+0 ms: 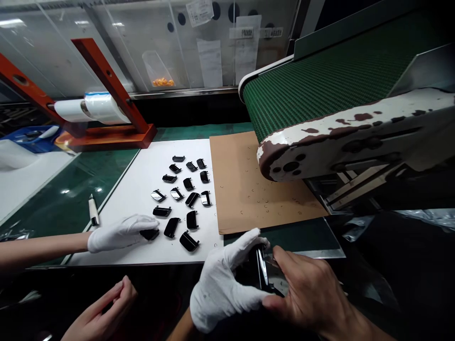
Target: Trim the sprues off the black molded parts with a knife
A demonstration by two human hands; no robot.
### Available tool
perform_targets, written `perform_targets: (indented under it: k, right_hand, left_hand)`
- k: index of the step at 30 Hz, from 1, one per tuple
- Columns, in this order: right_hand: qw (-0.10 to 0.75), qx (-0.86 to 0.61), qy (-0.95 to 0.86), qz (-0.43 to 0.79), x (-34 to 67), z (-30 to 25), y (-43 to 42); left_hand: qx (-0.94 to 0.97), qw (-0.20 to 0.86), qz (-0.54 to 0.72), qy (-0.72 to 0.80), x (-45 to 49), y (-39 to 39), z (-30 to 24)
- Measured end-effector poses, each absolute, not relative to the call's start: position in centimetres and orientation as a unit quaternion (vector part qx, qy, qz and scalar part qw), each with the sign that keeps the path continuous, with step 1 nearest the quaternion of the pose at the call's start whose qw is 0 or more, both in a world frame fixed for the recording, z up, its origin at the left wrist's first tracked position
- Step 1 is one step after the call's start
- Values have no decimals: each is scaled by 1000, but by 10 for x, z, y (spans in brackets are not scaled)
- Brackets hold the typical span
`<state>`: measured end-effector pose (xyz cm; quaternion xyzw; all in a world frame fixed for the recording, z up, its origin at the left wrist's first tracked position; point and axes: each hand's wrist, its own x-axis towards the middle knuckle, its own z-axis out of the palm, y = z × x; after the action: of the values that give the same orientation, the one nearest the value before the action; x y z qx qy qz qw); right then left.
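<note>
My left hand (227,284), in a white glove, is closed around a glossy black plastic part (261,272) at the table's near edge. My bare right hand (313,298) pinches the same part from the right, thumb and fingers pressed on its edge next to a bit of clear film (274,260). Several more black glossy parts (185,194) lie in loose rows on a white sheet (135,189) ahead and to the left.
A co-worker's gloved hand (121,232) reaches in from the left and touches a black part (151,233); another bare hand (101,308) is curled at bottom left. A brown cardboard sheet (256,189) lies under the green conveyor belt (320,85). A film roll (95,108) hangs on an orange stand; a marker (93,210) lies to the left.
</note>
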<state>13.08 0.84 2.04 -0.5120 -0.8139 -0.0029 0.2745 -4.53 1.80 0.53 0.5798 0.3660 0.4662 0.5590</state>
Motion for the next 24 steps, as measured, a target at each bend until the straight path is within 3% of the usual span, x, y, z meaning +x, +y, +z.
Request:
perform_targets:
  k: [13, 20, 24]
  right_hand:
    - [308, -460, -833, -13, 126, 20, 11]
    - [417, -429, -791, 130, 118, 21, 7]
    - [420, -489, -727, 236, 118, 14, -4]
  left_hand:
    - [507, 601, 474, 395, -43, 12, -1]
    - [495, 613, 519, 333, -36, 11, -7]
    - [504, 594, 529, 336, -35, 13, -4]
